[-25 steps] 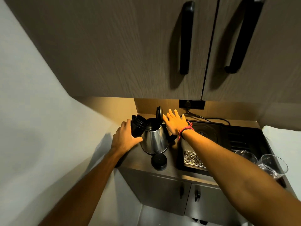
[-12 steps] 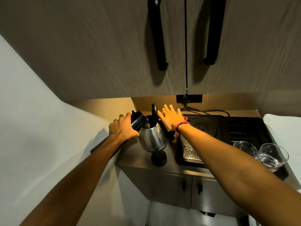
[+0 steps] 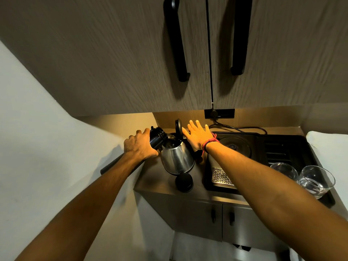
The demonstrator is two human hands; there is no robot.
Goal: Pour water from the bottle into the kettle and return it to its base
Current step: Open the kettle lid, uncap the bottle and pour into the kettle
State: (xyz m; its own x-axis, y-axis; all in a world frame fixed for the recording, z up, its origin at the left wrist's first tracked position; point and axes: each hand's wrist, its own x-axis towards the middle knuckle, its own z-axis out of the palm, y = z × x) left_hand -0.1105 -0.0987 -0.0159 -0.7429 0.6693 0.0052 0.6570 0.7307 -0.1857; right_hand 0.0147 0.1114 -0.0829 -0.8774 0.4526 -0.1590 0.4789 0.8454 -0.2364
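The left hand (image 3: pixel 140 146) is wrapped around a dark bottle (image 3: pixel 157 137), tipped so its open mouth points over the kettle (image 3: pixel 178 159), which stands just to the right of that hand on the counter (image 3: pixel 150 180) with its lid (image 3: pixel 178 127) swung upright. The right hand (image 3: pixel 198 137) is spread flat with fingers extended, gripping nothing, its palm against the handle side of the kettle just beyond the raised lid. A sheen at the kettle's mouth suggests water is running in, though the stream itself is too small to make out. The likeliest trouble is a spill: the bottle mouth sits at the near rim and not over the middle of the opening, so a steeper tilt or a sudden gulp of water could send it down the steel wall onto the counter. The flat right hand only braces the kettle; a push from the bottle could slide or rock it. The lid could also drop shut against the bottle neck. A round black piece (image 3: pixel 184 182), possibly the bottle cap, lies in front of the kettle, toward the person from both hands. The kettle's base (image 3: pixel 233 146) appears to be the black disc just right of the right wrist, and its cable (image 3: pixel 244 128) could snag on the way back. A faint mark shows low on the kettle wall, too small to read; no other writing is legible.
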